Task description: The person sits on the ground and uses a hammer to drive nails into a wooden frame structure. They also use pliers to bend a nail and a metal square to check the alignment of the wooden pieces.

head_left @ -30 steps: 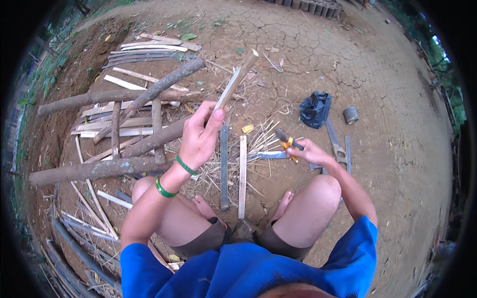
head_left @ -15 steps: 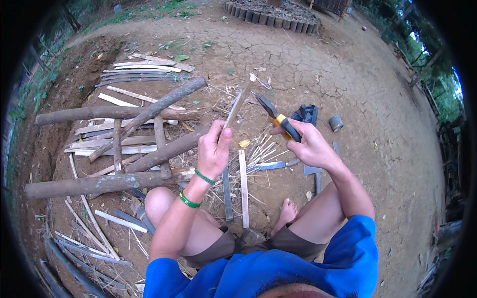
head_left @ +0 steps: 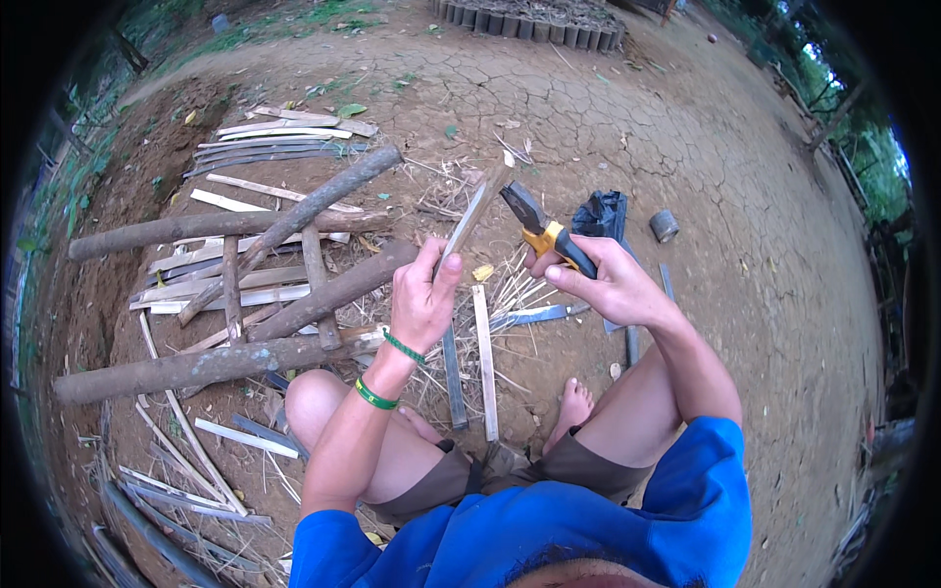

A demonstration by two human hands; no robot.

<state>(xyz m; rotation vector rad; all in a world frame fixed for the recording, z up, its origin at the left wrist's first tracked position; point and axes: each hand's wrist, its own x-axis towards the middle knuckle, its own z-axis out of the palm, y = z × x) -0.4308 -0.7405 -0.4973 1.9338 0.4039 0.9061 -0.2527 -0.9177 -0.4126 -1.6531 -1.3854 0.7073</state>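
— Gripping what? — Left hand [head_left: 423, 306] pinches a thin bamboo strip [head_left: 469, 218], raised above the knees; right hand [head_left: 606, 284] clasps yellow-handled pliers [head_left: 542, 232] beside its tip. — Containers? — Small grey can [head_left: 664, 225] on the dirt; contents unclear.

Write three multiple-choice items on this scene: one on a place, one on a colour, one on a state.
1. Where is the small grey cylinder?
A. on the dirt right of the black object
B. on the logs
C. in the left hand

2. What colour are the wristbands?
A. red
B. green
C. white

3. How are the pliers held?
A. lying on the ground
B. raised in the right hand
C. tucked under a knee

A: it lies on bare dirt there.
B: both bands show green.
B: the fingers wrap the yellow grip.
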